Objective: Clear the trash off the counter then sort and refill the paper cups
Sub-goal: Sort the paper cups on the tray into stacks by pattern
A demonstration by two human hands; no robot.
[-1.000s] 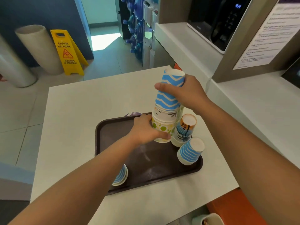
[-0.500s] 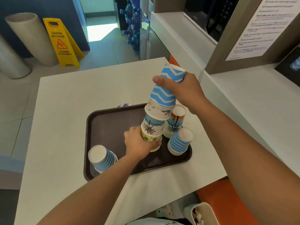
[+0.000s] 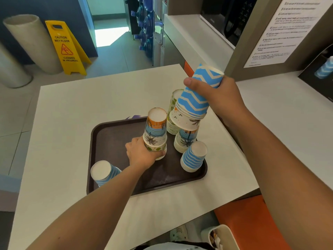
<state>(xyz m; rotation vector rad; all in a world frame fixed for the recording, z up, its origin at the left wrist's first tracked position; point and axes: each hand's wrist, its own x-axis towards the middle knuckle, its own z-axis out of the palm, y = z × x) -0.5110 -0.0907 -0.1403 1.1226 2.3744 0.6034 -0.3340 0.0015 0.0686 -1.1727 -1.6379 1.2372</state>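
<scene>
- While the trash part looks done, since no litter shows on the white counter [image 3: 72, 109], the step in hand is sorting the mixed paper cups by pattern, all upside down on the dark brown tray [image 3: 111, 141].
- Nearest, at the tray's 7 o'clock corner: a lone blue-striped cup [image 3: 103, 173], tilted, well apart from the rest.
- Tray centre: left hand [image 3: 142, 156] wrapped round the bottom of a short mixed stack [image 3: 155, 132], fingers closed on its green-dotted lowest cup, pinning it to the tray; palm-tree and orange cups sit above.
- At 4 o'clock of the tray: a blue-striped stack [image 3: 193, 157], standing free.
- Just behind that, around 2 o'clock: a palm-tree stack [image 3: 185, 141], and further back a green-leaf stack [image 3: 173, 105], partly hidden.
- Right hand [image 3: 216, 94] grips a tall blue-zigzag stack [image 3: 198, 92], thumb across the front, fingers behind. It is held tilted in the air; a white cup with a face print hangs at its bottom end, just above the palm-tree stack. Probably not touching, but the angle makes that hard to tell.
- Next move, my read: peel off the odd face-print cup, set the zigzag stack down as its own pile, then split the left-hand stack by pattern. Needs a firm base hold so nested cups separate without toppling neighbours.
- Far: microwave [image 3: 228, 17] on the shelf at 1 o'clock, wet-floor sign [image 3: 65, 47] at 11 o'clock.
</scene>
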